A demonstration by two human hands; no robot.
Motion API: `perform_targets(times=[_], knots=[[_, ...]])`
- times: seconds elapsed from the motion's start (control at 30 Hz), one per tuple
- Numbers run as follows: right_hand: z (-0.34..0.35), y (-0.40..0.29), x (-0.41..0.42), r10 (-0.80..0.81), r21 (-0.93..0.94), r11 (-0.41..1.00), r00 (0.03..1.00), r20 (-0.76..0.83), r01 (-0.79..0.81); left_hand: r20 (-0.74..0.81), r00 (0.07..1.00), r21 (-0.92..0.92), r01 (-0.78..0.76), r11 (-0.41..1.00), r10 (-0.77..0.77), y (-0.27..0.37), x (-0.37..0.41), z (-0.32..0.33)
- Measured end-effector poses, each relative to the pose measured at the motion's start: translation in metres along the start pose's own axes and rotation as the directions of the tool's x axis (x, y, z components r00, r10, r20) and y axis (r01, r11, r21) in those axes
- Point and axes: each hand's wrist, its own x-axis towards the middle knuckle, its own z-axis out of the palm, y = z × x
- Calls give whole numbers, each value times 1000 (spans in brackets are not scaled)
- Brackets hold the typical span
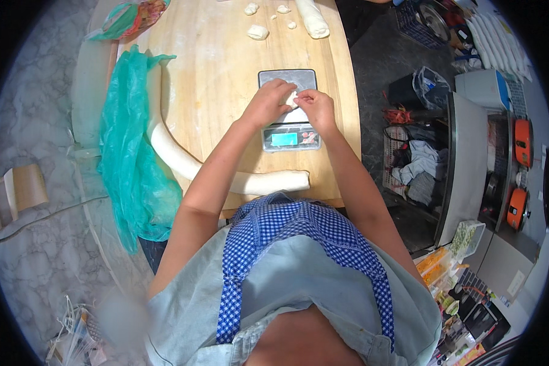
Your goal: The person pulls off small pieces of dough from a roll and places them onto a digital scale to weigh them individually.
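Note:
A small piece of white dough [293,100] is between my hands, over the plate of a digital kitchen scale [297,118]. My left hand [271,103] curves around its left side, partly covering it. From the right, my right hand [318,109] pinches its edge between thumb and fingers. Whether the dough rests on the plate cannot be told. The scale's lit display faces me. A long rope of dough [174,148] bends along the wooden table's left side and front edge, passing beneath my left forearm. Green plastic sheeting [130,137] lies against its outer side.
Several small dough lumps [258,32] lie at the far side of the wooden table [210,59], near a thick dough roll [313,20]. A patterned plastic bag [135,19] sits at the far left corner. Right of the table stand a lined bin [405,91] and a shelf unit [464,169].

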Motion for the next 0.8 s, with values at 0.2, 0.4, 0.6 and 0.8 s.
perform_targets(times=[0.2, 0.4, 0.6, 0.8], knots=[[-18, -26, -32, 35, 514, 853, 993, 114, -89, 38, 993, -13, 109, 994, -108, -4, -7, 1], [-54, 47, -121, 207, -56, 978, 893, 400, -201, -183, 953, -140, 219, 966, -243, 10, -52, -27], [-20, 42, -165, 107, 51, 990, 948, 300, -128, -75, 913, -228, 375, 898, -401, 18, -107, -23], [-16, 36, -158, 115, 134, 970, 868, 483, -203, -127, 950, -152, 266, 952, -286, 16, -85, -13]])
